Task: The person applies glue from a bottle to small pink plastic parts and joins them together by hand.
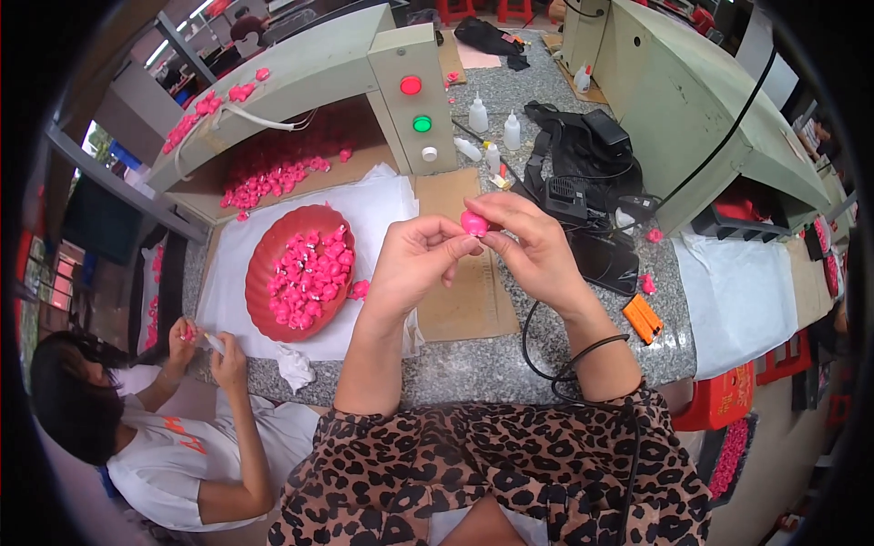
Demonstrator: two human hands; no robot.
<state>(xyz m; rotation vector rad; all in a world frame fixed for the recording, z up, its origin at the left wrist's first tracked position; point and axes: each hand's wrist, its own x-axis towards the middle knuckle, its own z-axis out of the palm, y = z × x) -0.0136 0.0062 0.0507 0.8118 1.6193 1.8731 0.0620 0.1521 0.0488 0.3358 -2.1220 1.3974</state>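
Note:
Between both hands, above a brown cardboard sheet, I hold a small shiny pink figure (474,224). My left hand (421,259) pinches its lower edge with thumb and forefinger. From the other side, my right hand (526,241) closes its fingers over the top and right of it. Left of my hands, a red scalloped bowl (259,305) holds many similar pink pieces (309,273). One loose pink piece (360,289) lies just outside the bowl's right rim. What kind of figure the pieces are is too small to tell.
A beige machine (401,100) with buttons stands behind the bowl, pink pieces inside its opening. White squeeze bottles (478,114), a black bag (592,146) and an orange block (643,318) lie to the right. A black cable (583,350) crosses my right forearm. A co-worker (182,437) sits at left.

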